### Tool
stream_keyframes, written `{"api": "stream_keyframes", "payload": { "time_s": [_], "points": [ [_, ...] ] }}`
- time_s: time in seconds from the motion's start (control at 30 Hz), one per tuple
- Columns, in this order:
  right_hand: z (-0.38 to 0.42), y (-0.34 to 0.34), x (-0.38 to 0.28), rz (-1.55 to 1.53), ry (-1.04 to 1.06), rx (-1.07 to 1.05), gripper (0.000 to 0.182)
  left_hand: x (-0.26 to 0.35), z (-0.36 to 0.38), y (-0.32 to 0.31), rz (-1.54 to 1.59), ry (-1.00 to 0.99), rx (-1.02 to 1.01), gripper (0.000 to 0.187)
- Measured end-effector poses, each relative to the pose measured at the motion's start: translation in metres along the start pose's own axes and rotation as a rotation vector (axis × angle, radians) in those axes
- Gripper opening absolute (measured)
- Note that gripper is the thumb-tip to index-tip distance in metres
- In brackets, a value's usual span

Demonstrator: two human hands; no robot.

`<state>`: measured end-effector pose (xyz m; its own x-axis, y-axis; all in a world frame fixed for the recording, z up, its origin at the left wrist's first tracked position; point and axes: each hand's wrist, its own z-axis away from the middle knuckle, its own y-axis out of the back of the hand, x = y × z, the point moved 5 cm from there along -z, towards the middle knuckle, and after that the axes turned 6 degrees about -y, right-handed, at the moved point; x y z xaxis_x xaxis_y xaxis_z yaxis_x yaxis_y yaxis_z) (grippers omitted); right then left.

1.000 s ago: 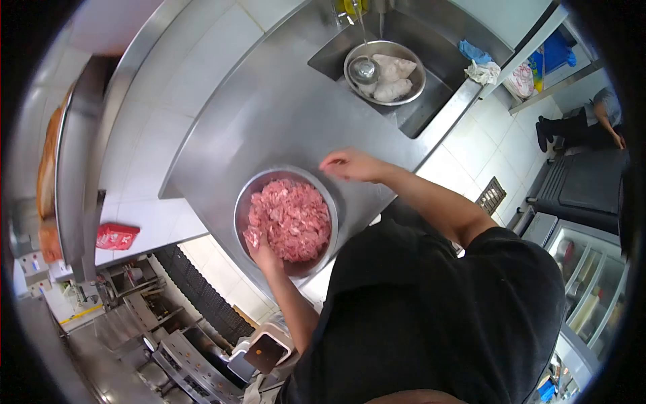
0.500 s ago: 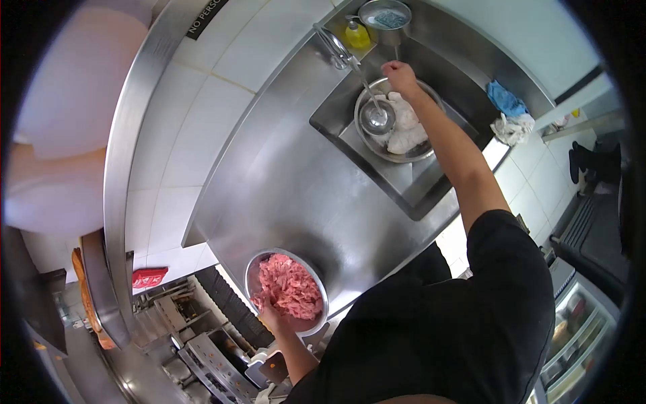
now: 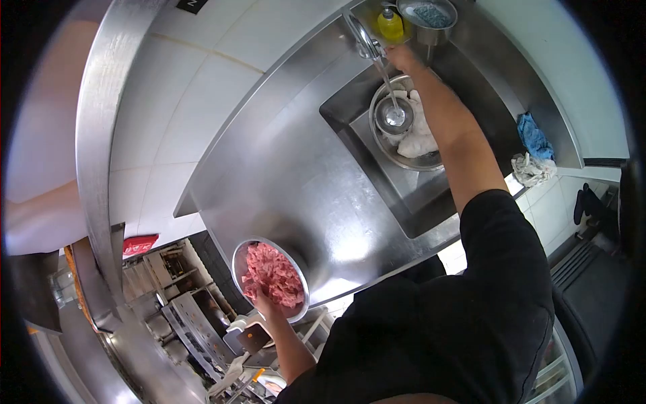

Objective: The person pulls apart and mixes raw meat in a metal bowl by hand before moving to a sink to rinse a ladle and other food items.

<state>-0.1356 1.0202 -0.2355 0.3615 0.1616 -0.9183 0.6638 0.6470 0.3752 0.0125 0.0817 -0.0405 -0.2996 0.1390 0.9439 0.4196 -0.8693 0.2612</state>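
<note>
My left hand (image 3: 268,306) grips the rim of a metal bowl (image 3: 306,293) of raw ground meat (image 3: 274,275), fingers over the edge by the meat. The bowl is at the counter's near left edge. Stretched over the sink, my right hand (image 3: 404,59) has its fingers closed at the handle beside the faucet (image 3: 360,32); the fingertips are partly hidden. Water runs from the spout into a small metal bowl (image 3: 393,116). That one sits inside a large metal bowl (image 3: 374,138) with pale, whitish pieces of food (image 3: 418,138), partly covered by my forearm.
The sink (image 3: 404,192) is set into a steel counter (image 3: 282,161). Behind it stand a yellow soap bottle (image 3: 389,25) and a metal container (image 3: 441,34) with a scouring pad. Blue cloth (image 3: 533,137) and white cloth (image 3: 533,170) lie on the right edge. Shelving and cookware are at lower left.
My right hand has moved from above the large bowl to the faucet handle. My left hand stays on the meat bowl's rim. The whole view has shifted slightly.
</note>
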Motion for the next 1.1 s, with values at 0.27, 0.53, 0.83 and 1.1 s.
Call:
{"api": "stream_keyframes", "payload": {
  "time_s": [0.27,0.53,0.83,1.1],
  "points": [
    [0.01,0.002,-0.011,-0.136,-0.193,0.079,0.012,-0.006,-0.007,0.001,0.008,-0.047,-0.052,0.029],
    [0.0,0.002,-0.002,-0.032,-0.099,0.002,0.024,-0.007,-0.005,-0.001,0.041,-0.049,-0.024,0.025],
    [0.059,0.027,-0.024,-0.444,-0.261,0.028,0.014,-0.021,-0.023,0.015,-0.04,0.086,-0.065,0.027],
    [0.243,0.041,0.042,-0.633,-0.329,0.54,0.029,0.022,-0.003,-0.009,0.093,-0.211,-0.152,0.026]
  ]
}}
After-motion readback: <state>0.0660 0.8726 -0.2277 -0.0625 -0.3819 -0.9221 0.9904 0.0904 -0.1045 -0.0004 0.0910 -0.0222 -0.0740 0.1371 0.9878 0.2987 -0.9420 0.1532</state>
